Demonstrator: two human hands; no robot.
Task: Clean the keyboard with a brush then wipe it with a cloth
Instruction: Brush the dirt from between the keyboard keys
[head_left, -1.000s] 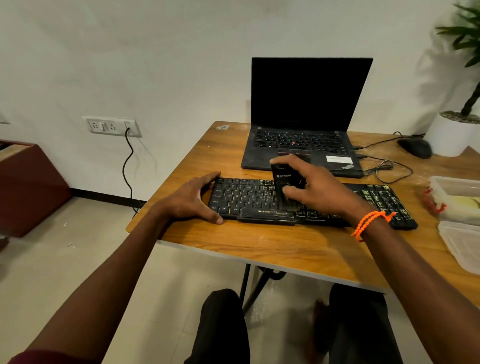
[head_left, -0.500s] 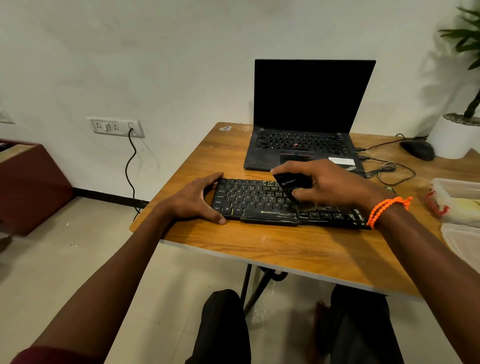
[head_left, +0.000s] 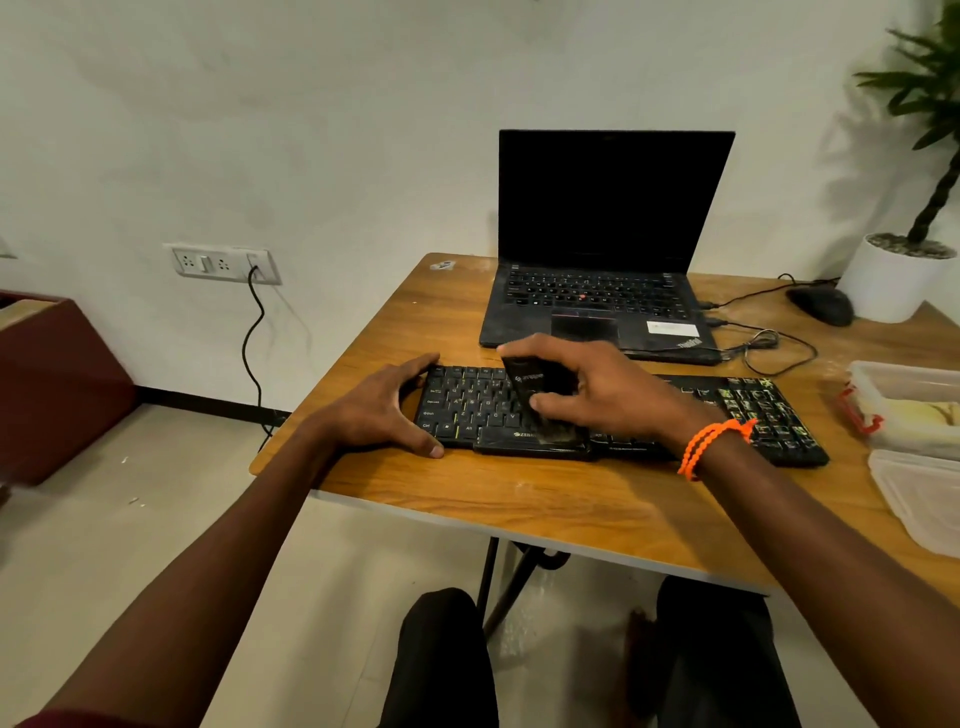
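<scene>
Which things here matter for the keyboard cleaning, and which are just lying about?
In use: keyboard; brush gripped by right hand; left hand steadying the keyboard.
Lying about: laptop; mouse; plastic containers; potted plant.

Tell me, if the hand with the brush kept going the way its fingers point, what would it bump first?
Probably the left hand, which holds the keyboard's left end. The right hand points left along the keys, though depth is unclear.
</scene>
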